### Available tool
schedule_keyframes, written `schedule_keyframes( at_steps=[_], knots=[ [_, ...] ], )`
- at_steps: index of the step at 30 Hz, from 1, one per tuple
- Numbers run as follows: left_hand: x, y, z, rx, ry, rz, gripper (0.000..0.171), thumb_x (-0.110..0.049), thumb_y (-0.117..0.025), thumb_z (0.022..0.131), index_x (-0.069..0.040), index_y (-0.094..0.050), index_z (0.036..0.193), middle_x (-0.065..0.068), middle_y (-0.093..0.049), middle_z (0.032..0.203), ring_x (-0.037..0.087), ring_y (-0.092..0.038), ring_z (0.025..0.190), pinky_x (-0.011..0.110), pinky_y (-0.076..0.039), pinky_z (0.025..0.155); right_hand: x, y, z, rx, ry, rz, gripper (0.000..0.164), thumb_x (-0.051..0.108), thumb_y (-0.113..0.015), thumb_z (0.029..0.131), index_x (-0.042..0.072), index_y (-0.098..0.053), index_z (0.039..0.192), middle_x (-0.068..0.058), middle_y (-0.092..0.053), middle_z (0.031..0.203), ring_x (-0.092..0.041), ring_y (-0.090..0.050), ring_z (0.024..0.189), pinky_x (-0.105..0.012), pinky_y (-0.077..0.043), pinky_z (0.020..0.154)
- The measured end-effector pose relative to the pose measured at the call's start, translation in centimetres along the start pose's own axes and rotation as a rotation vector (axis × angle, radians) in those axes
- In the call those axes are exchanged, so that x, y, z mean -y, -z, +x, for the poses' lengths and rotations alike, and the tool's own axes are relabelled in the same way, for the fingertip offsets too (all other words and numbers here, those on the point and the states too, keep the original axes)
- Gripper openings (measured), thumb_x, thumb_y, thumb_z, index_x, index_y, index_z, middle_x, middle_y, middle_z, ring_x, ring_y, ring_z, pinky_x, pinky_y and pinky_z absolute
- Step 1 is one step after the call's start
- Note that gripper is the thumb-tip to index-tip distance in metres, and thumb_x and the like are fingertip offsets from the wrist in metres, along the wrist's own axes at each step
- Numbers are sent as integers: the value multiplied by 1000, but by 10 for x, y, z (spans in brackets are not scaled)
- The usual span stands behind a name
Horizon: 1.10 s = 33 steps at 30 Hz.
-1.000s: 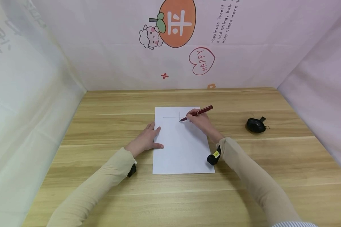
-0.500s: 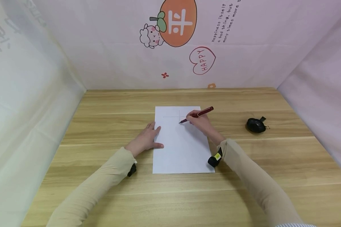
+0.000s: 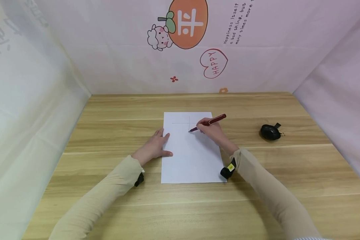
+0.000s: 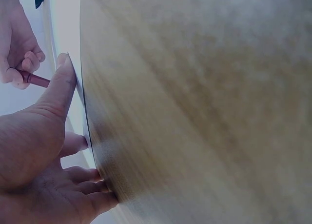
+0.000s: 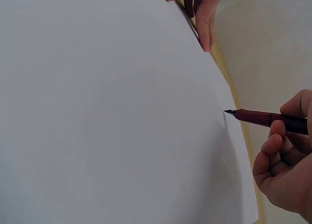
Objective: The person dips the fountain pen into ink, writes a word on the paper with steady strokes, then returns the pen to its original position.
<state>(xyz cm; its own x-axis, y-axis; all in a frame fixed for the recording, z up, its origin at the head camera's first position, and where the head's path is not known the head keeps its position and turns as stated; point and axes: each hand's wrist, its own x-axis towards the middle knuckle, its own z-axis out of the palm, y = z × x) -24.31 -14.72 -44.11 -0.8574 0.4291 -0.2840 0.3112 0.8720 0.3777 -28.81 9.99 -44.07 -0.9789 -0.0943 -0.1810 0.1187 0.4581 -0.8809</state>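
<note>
A white sheet of paper lies on the wooden table, with a thin cross of one horizontal and one vertical line near its top. My right hand grips a dark red fountain pen; its nib touches the paper at the lower end of the vertical line. In the right wrist view the pen shows its metal nib on the sheet. My left hand rests at the paper's left edge, thumb and a fingertip on the sheet, fingers spread. The left wrist view shows this hand along the edge.
A small black rounded object with a short tab lies on the table to the right. A printed white cloth hangs behind the table's far edge, and more cloth hangs at both sides.
My right hand has drawn the pen a little toward me, and the vertical line has grown longer downward. My left hand stays in place on the paper's edge.
</note>
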Motion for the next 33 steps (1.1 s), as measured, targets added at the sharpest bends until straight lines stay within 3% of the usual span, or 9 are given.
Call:
schedule_keyframes(
  at_steps=[27,33],
  knots=[
    [0,0,3,2,18,21,85,-42,-68,82,-3,-28,146,27,-9,155,40,-11,145,48,-22,117,-3,-6,-12,27,52,13,19,15,-56,85,3,-66,97,-9,-59,78,-15,-50,71,-23,-38,63],
    [0,0,3,0,15,19,85,-42,-69,82,-3,-28,146,27,-9,155,40,-11,145,48,-21,117,-3,-6,-15,48,45,31,21,13,-55,85,1,-65,99,1,-56,70,-14,-49,70,-22,-37,62]
  ],
)
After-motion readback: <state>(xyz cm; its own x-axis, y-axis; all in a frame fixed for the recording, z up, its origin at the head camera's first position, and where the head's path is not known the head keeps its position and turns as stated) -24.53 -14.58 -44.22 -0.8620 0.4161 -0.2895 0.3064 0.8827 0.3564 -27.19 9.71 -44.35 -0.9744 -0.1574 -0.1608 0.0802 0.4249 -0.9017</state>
